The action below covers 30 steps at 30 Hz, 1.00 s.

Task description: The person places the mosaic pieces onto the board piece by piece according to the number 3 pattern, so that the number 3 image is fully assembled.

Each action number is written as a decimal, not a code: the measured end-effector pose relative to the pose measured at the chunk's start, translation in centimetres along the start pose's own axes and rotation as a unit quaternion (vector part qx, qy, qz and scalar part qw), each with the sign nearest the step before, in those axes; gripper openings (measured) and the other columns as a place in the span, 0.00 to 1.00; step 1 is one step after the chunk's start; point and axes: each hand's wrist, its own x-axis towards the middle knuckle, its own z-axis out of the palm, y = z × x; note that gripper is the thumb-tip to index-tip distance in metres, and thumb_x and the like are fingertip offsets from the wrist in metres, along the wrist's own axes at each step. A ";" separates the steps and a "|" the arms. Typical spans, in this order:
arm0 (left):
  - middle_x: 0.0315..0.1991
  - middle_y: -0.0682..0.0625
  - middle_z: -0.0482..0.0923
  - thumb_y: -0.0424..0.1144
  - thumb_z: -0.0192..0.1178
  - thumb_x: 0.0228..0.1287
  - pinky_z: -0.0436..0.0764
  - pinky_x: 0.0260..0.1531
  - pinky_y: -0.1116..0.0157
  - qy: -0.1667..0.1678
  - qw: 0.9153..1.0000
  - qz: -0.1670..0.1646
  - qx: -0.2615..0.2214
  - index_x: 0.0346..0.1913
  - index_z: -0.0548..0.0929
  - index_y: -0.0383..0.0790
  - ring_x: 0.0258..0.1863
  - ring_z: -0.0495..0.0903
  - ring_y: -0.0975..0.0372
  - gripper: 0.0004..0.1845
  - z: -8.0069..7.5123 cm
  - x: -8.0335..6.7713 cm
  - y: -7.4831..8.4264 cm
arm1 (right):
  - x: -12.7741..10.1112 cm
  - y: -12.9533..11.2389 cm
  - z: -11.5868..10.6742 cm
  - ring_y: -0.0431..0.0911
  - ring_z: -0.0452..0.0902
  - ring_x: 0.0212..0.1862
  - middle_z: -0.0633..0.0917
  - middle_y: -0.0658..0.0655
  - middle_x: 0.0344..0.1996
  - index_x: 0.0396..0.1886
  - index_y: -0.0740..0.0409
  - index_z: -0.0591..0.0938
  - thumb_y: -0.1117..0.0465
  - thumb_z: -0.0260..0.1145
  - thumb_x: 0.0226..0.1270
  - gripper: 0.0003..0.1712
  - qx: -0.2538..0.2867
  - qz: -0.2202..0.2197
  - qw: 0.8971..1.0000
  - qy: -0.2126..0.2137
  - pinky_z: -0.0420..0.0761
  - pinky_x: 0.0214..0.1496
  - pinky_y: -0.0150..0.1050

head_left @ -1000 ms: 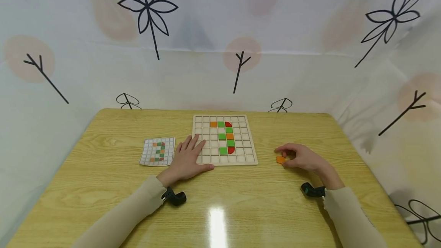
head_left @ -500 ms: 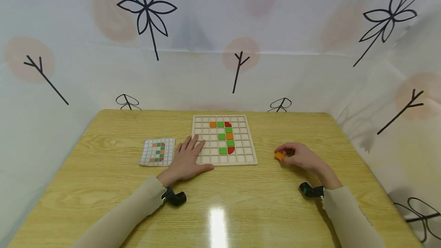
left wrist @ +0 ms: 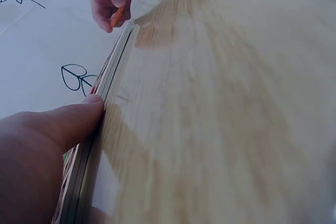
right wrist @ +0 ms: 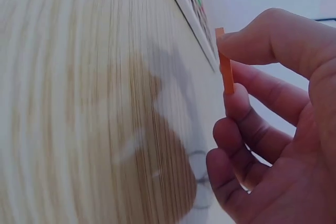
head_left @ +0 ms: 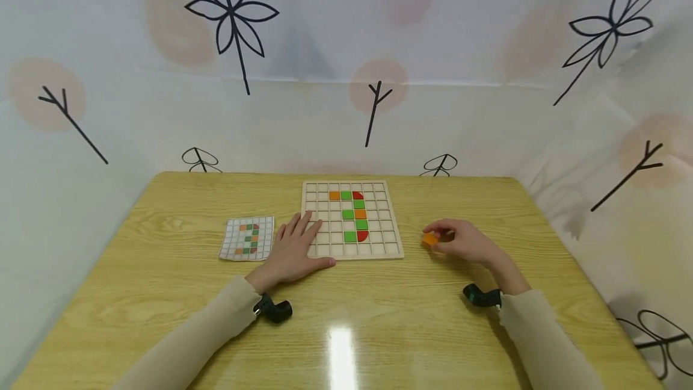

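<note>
On table (head_left: 162,294): right hand (head_left: 465,242) pinches orange tile (head_left: 430,238) just right of grid board (head_left: 392,245); left hand (head_left: 292,251) flat, steadying board. 8 tiles placed; bottom row apparently unfinished against pattern card (head_left: 248,238).

No words, labels or brand names to read anywhere; only a shape like the number 3, made of orange, green and red tiles on the wooden grid board (head_left: 390,221), and the same 3 printed small on the pattern card (head_left: 233,242) beside it
</note>
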 end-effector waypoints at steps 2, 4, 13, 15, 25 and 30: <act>0.80 0.43 0.40 0.72 0.57 0.61 0.42 0.70 0.39 0.001 1.000 0.002 -0.002 0.79 0.56 0.45 0.78 0.36 0.46 0.52 -0.1 0.0 0.0 | 0.3 -0.4 0.3 0.48 0.74 0.41 0.80 0.54 0.40 0.55 0.61 0.84 0.63 0.72 0.62 0.21 -0.003 -0.011 1.000 0.004 0.77 0.44 0.39; 0.80 0.42 0.40 0.72 0.57 0.61 0.43 0.70 0.39 0.002 1.000 0.003 -0.002 0.79 0.57 0.44 0.78 0.37 0.45 0.52 -0.2 0.0 0.0 | 0.8 -0.8 0.7 0.48 0.74 0.41 0.80 0.53 0.39 0.55 0.60 0.84 0.64 0.71 0.62 0.20 -0.008 -0.020 1.000 0.008 0.77 0.44 0.39; 0.80 0.42 0.40 0.70 0.59 0.61 0.42 0.70 0.39 -0.002 1.000 -0.001 -0.009 0.79 0.56 0.44 0.78 0.36 0.46 0.52 -0.3 -0.2 0.0 | 3.6 -2.7 2.8 0.48 0.73 0.41 0.80 0.52 0.39 0.54 0.58 0.84 0.65 0.71 0.61 0.20 0.004 -0.062 0.998 0.000 0.77 0.44 0.40; 0.80 0.42 0.40 0.70 0.58 0.61 0.42 0.70 0.39 -0.001 1.000 0.000 -0.008 0.79 0.56 0.44 0.78 0.36 0.46 0.52 -0.3 -0.2 0.1 | 4.2 -3.3 3.3 0.47 0.73 0.41 0.80 0.52 0.38 0.53 0.58 0.85 0.65 0.71 0.60 0.20 0.003 -0.071 0.997 -0.001 0.77 0.44 0.41; 0.80 0.42 0.40 0.70 0.59 0.61 0.43 0.70 0.39 0.000 1.000 0.001 -0.011 0.79 0.56 0.44 0.78 0.37 0.46 0.52 -0.5 -0.2 0.2 | 6.9 -6.0 6.3 0.46 0.73 0.40 0.80 0.50 0.38 0.52 0.57 0.86 0.65 0.70 0.59 0.19 -0.005 -0.119 0.993 -0.011 0.76 0.44 0.43; 0.80 0.42 0.40 0.71 0.58 0.61 0.43 0.70 0.39 -0.001 1.000 -0.002 -0.009 0.79 0.56 0.44 0.78 0.37 0.46 0.52 -0.4 -0.1 0.2 | 8.3 -7.6 7.7 0.44 0.74 0.40 0.81 0.48 0.37 0.51 0.58 0.86 0.64 0.69 0.59 0.18 -0.030 -0.153 0.988 -0.014 0.77 0.45 0.42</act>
